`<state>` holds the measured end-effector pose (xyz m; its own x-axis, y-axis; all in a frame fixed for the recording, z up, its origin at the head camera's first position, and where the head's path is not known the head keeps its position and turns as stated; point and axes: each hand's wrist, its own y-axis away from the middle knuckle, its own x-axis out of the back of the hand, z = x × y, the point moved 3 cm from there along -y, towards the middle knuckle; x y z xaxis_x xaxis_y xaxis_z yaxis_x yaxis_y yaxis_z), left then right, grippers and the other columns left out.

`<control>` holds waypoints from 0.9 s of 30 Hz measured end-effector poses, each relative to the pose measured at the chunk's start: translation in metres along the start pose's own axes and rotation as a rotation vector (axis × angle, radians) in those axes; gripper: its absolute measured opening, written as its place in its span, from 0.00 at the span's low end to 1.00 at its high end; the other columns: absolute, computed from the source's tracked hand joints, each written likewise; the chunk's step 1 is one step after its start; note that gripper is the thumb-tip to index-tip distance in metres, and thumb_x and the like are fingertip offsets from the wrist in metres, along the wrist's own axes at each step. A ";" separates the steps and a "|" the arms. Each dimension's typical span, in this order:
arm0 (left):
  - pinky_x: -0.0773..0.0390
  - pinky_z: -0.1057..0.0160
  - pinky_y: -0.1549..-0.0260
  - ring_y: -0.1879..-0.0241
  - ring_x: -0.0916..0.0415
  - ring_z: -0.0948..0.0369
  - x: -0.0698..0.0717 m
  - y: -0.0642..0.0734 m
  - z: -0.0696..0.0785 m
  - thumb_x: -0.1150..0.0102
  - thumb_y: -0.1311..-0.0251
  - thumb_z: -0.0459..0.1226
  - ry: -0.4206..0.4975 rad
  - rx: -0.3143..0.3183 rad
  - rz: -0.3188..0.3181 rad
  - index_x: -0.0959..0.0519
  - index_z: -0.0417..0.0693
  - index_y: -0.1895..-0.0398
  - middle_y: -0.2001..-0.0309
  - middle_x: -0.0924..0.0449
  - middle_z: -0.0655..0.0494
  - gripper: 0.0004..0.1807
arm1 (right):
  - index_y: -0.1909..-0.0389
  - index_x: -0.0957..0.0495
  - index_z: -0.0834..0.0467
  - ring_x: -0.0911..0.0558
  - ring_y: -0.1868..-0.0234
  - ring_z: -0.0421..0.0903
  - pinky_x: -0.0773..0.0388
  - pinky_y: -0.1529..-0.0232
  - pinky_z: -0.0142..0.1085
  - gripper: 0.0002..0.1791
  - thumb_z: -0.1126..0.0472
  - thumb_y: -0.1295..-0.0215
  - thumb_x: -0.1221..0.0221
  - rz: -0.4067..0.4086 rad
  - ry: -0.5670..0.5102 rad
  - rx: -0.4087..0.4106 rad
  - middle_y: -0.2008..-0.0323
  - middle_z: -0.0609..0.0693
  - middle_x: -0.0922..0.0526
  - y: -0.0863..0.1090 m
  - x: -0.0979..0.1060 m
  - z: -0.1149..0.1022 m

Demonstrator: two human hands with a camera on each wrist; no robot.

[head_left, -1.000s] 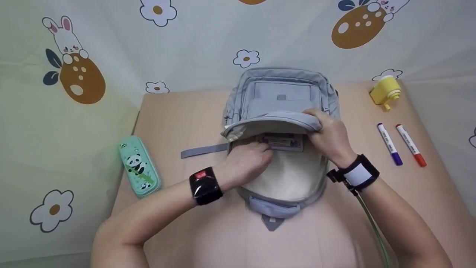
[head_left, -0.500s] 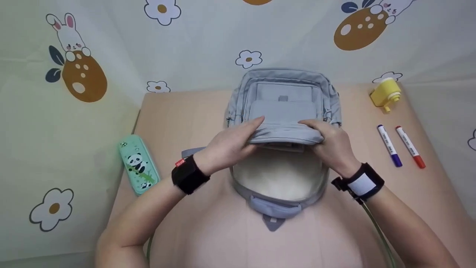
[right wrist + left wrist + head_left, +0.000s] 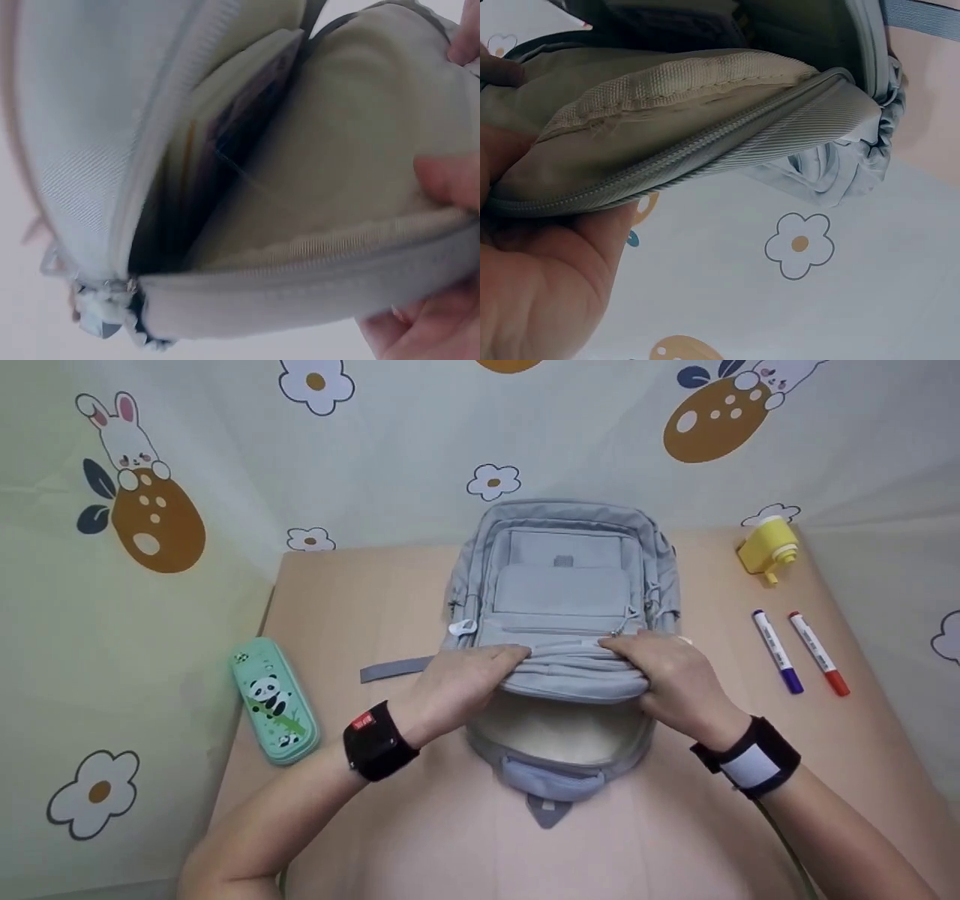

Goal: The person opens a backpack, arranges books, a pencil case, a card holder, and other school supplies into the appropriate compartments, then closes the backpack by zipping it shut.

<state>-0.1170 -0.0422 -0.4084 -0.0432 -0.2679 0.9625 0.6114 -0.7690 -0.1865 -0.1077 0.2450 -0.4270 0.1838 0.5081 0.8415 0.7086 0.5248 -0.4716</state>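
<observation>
A light grey-blue backpack (image 3: pixel 566 589) lies on its back on the table, its main compartment unzipped and its top toward me. My left hand (image 3: pixel 463 681) grips the left side of the front flap (image 3: pixel 577 675), thumb outside and fingers inside. On the flap's right side my right hand (image 3: pixel 679 679) grips the edge in the same way. The flap bulges in folds between the hands and hides part of the pale lining (image 3: pixel 562 731). In the right wrist view, a flat book-like stack (image 3: pixel 202 150) stands inside the backpack; its kind is unclear.
A green panda pencil case (image 3: pixel 275 701) lies at the table's left edge. To the right are a blue marker (image 3: pixel 778 651), a red marker (image 3: pixel 819 652) and a yellow, white-topped device (image 3: pixel 770 547). A patterned curtain (image 3: pixel 405 450) surrounds the table.
My left hand has come out of the backpack's opening and taken hold of the flap's left edge. Both hands have brought the flap down toward me, covering more of the opening.
</observation>
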 end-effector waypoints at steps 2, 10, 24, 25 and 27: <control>0.25 0.56 0.40 0.37 0.23 0.55 -0.004 0.005 0.002 0.49 0.27 0.27 -0.037 -0.033 0.006 0.28 0.40 0.32 0.36 0.21 0.48 0.22 | 0.36 0.22 0.57 0.19 0.41 0.56 0.26 0.38 0.52 0.39 0.81 0.54 0.43 -0.042 -0.005 0.046 0.43 0.53 0.16 0.005 -0.002 -0.001; 0.28 0.55 0.36 0.35 0.26 0.53 -0.029 0.015 0.008 0.51 0.28 0.26 -0.144 -0.052 -0.115 0.31 0.38 0.29 0.34 0.24 0.46 0.25 | 0.24 0.33 0.53 0.27 0.32 0.54 0.30 0.36 0.53 0.46 0.48 0.45 0.28 -0.240 -0.079 0.186 0.31 0.53 0.26 0.024 -0.011 -0.003; 0.24 0.58 0.41 0.41 0.21 0.52 -0.061 0.019 0.018 0.44 0.31 0.31 -0.300 -0.138 -0.125 0.25 0.41 0.33 0.38 0.20 0.47 0.23 | 0.31 0.23 0.47 0.27 0.32 0.54 0.27 0.38 0.53 0.33 0.40 0.35 0.34 -0.336 -0.048 0.257 0.31 0.51 0.26 0.034 -0.025 -0.017; 0.23 0.58 0.42 0.41 0.21 0.52 -0.062 0.019 0.018 0.44 0.31 0.31 -0.302 -0.135 -0.131 0.25 0.42 0.33 0.38 0.20 0.47 0.23 | 0.32 0.22 0.47 0.26 0.33 0.55 0.27 0.39 0.53 0.32 0.40 0.35 0.34 -0.340 -0.050 0.260 0.31 0.52 0.25 0.034 -0.026 -0.017; 0.23 0.58 0.42 0.41 0.21 0.52 -0.064 0.019 0.019 0.45 0.30 0.32 -0.305 -0.128 -0.146 0.25 0.42 0.33 0.38 0.20 0.47 0.23 | 0.34 0.21 0.48 0.25 0.33 0.55 0.27 0.39 0.53 0.31 0.41 0.35 0.34 -0.347 -0.058 0.260 0.33 0.52 0.24 0.035 -0.028 -0.017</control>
<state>-0.0881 -0.0284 -0.4701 0.1267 0.0212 0.9917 0.5115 -0.8580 -0.0470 -0.0765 0.2373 -0.4619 -0.0787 0.3050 0.9491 0.5252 0.8219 -0.2206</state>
